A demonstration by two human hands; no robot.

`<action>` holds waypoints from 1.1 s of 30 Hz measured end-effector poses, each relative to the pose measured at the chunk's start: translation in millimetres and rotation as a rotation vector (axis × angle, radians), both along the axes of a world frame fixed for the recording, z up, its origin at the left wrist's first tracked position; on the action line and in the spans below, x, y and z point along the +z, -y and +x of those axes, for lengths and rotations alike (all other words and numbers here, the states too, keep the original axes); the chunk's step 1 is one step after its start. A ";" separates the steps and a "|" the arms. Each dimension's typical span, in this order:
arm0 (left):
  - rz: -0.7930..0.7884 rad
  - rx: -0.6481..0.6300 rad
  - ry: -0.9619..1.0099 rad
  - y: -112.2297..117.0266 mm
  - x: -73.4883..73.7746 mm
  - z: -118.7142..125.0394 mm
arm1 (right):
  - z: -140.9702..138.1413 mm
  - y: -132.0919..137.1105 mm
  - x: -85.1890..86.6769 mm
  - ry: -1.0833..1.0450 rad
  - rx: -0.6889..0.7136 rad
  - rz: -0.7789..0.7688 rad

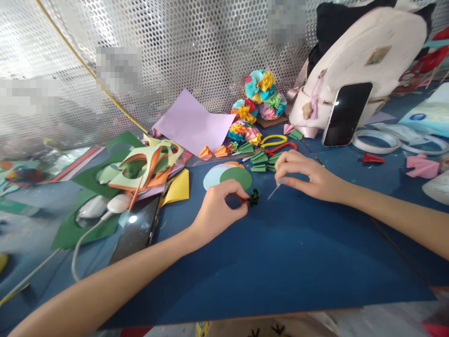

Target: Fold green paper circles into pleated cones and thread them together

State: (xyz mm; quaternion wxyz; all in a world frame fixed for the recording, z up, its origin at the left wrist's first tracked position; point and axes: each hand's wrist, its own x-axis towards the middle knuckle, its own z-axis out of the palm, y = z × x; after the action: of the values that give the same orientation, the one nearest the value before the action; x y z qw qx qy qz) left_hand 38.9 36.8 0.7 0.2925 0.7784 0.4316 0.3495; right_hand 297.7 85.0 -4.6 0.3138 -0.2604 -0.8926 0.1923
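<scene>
- My left hand (215, 213), just this side of the green circle (235, 178): thumb and fingertips pressed together, pinching the green cluster (253, 197), a small bunch of folded paper, held low over the blue mat (280, 262).
- My right hand (308, 177), right of the circle: fingers closed on a needle (274, 191), tip angled down-left at the cluster but not touching it.
- Step in hand, my read: cluster held steady, needle lined up on it. Closing that gap calls for a firm left pinch and a slow, straight push, with fingertips out of the tip's path.
- Dark phone (135, 231) lies flat, well left of the circle, with a white charger (117, 203) just beyond it.
- Folded green pieces (261, 159) sit just behind the circle, orange ones (213, 151) behind-left.
- Yellow loop (273, 139) and red loop (282, 147) lie behind those.
- Lilac sheet (192, 122) is further back-left, paper flower balls (261, 96) straight behind.
- Pale backpack (368, 51) is far back-right, with a second phone (346, 113) leaning on it, screen dark.
- Tape roll (373, 140) lies right of that phone. Beyond it a blue-white pack (430, 114) has a logo too small to read.
- Perforated metal screen (192, 42) is furthest back. It carries blurred patches, and there is no legible writing anywhere.
</scene>
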 end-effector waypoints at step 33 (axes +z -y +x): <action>-0.388 -0.413 0.093 -5.9 2.6 0.8 | -25.1 37.1 -4.9 0.059 0.273 0.023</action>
State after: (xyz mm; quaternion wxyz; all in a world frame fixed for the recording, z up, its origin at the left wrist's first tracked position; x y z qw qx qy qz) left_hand 39.8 42.6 3.2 0.5205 0.7624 0.3089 0.2288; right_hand 272.6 47.9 -9.4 0.2614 -0.1385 -0.9307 0.2154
